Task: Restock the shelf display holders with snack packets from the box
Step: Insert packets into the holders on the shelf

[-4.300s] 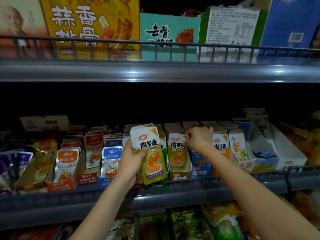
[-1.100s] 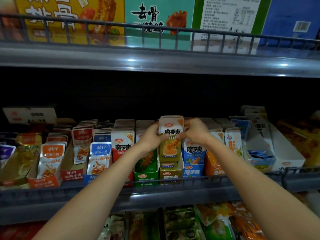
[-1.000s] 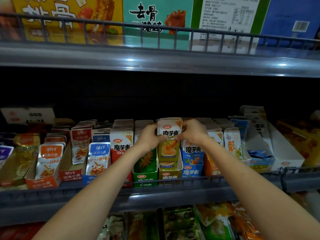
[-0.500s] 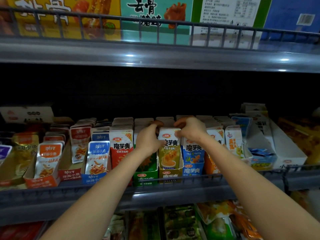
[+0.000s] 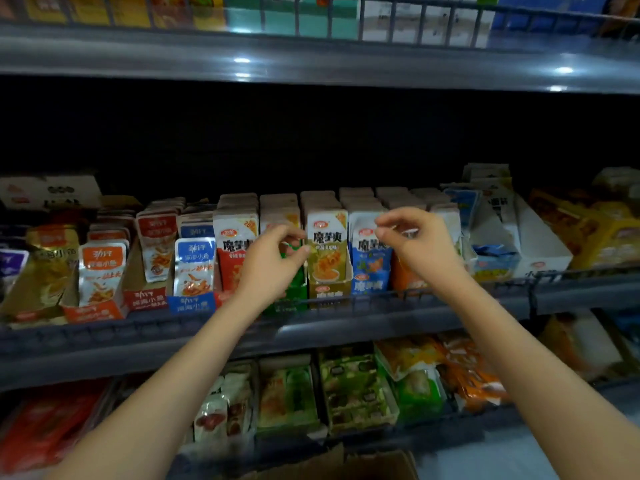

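I see my left hand point(image 5: 273, 263) and right hand point(image 5: 417, 245) loosely curled, gripping nothing, just either side of the glossy, flat yellow packet point(image 5: 327, 249) standing upright in its boxy yellow cardboard holder point(image 5: 329, 291) on the metal shelf point(image 5: 346, 329).

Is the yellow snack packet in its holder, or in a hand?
In. The yellow packet stands upright in the yellow holder; left hand and right hand hold nothing.

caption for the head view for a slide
Left hand and right hand, both empty, either side of the yellow packets in their holder.
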Tool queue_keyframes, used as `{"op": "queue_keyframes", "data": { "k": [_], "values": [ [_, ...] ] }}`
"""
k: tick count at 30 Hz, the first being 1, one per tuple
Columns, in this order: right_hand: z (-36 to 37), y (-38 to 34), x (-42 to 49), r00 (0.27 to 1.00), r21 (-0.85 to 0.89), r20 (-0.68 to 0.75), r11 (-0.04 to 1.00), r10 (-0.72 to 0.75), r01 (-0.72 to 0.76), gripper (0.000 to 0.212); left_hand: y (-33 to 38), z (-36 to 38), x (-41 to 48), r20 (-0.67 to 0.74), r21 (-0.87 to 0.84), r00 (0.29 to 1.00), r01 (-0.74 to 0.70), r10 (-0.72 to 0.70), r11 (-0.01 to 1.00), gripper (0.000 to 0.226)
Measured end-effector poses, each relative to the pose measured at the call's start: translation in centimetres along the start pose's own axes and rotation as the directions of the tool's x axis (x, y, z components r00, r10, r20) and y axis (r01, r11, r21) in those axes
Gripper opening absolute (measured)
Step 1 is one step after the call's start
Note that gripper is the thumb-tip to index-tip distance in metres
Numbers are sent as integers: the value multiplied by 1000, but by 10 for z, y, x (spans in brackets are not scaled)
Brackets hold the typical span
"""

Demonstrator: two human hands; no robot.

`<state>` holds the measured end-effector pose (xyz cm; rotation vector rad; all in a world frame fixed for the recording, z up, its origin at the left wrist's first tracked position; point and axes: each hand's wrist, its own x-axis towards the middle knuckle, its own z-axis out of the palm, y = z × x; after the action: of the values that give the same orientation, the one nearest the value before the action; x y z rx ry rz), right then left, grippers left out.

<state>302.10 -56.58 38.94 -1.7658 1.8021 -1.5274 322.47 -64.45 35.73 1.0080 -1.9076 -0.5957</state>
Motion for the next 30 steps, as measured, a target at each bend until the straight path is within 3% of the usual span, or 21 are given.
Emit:
{"op": "queue_keyframes", "data": {
  "k": [3,7,11,15,18,20,22,26,28,30],
  "values": [
    [-2,9,-61,994,54,60,994,90,-93,11,-5,-1,-55,55,-78,998,46,-42,996,12],
    [18,48,-148,943,40,209,961,261,-275,10,-34,15,-139,210,-61,964,180,-164,982,11],
    [47,100,-229,800,-102,385,883,460,-458,10,-78,39,-216,319,66,916,235,-244,970,14],
    [81,149,-293,665,-187,393,763,635,-619,9,-120,61,-272,402,132,817,394,-412,910,10],
    [110,182,-332,582,-236,385,686,717,-688,15,-153,74,-306,361,228,794,433,-489,872,14],
    [132,201,-352,529,-246,379,634,759,-733,21,-179,80,-325,232,348,865,352,-444,869,18],
    [157,216,-369,512,-244,382,618,769,-747,25,-204,83,-343,149,444,893,323,-425,836,32],
    [214,242,-388,388,-241,413,510,824,-826,16,-250,87,-359,134,551,867,338,-481,763,44],
    [243,254,-401,364,-306,463,531,808,-790,16,-269,89,-368,175,562,875,287,-451,776,43],
    [266,261,-406,375,-394,517,603,769,-694,35,-283,89,-376,213,564,877,250,-432,787,46]
  ]
}}
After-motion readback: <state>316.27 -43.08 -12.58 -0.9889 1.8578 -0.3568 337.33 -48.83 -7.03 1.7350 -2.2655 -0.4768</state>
